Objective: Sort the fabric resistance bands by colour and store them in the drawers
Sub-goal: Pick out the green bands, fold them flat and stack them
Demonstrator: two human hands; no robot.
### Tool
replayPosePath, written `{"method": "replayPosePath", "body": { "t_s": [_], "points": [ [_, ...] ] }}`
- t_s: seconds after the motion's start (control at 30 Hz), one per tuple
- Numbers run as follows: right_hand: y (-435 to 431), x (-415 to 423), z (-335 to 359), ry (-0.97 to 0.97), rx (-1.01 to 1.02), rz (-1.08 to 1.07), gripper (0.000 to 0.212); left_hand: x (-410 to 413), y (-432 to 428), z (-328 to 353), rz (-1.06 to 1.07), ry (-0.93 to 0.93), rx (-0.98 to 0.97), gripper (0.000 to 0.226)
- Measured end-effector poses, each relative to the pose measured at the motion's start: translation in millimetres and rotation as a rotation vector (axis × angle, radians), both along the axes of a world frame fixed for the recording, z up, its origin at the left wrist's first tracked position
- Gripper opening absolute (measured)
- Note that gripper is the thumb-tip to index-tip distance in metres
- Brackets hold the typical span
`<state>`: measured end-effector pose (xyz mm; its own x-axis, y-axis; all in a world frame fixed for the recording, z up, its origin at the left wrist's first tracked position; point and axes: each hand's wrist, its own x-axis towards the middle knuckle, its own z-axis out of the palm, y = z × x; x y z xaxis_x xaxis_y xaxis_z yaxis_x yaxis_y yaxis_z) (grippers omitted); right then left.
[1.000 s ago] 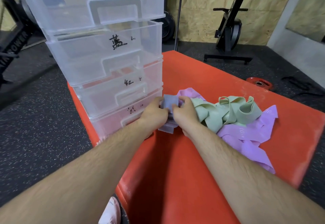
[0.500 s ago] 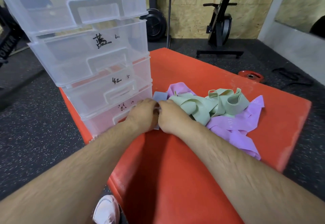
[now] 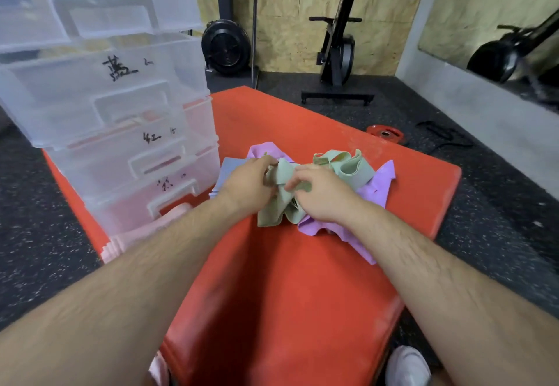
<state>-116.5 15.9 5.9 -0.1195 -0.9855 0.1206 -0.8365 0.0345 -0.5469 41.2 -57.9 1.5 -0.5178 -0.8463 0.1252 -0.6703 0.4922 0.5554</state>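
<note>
Your left hand (image 3: 246, 184) and right hand (image 3: 320, 195) both gripped the green band (image 3: 273, 210), fingers curled into its folds.

The green band lay bunched over the purple bands (image 3: 378, 179) on the red mat (image 3: 272, 279), just right of the clear drawer stack (image 3: 121, 98). A blue-grey band (image 3: 230, 167) lay flat between your left hand and the stack. Folded pink bands (image 3: 121, 240) sat at the stack's front corner.

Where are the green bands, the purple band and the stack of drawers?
green bands (image 3: 351, 170): head view, the looped part right of the hands.
purple band (image 3: 381, 179): head view, its right flap.
stack of drawers (image 3: 60, 95): head view, front wall of a middle drawer.
</note>
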Motion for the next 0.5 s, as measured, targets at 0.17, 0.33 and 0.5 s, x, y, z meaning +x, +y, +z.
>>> {"method": "replayPosePath", "body": {
  "t_s": [0.17,0.33,0.5],
  "points": [
    [4.8,-18.8,15.9,-0.015,-0.152,0.054,0.041,-14.8,4.4,18.8,0.011,0.311,-0.105,0.028],
    [4.8,-29.5,42.8,-0.074,-0.387,0.062,0.044,-19.6,4.3,37.8,0.026,0.474,-0.096,0.037],
    [15.1,-28.9,70.5,-0.195,-0.594,0.078,0.039,-19.1,18.4,59.1,0.069,0.67,0.003,0.026]
  ]
}}
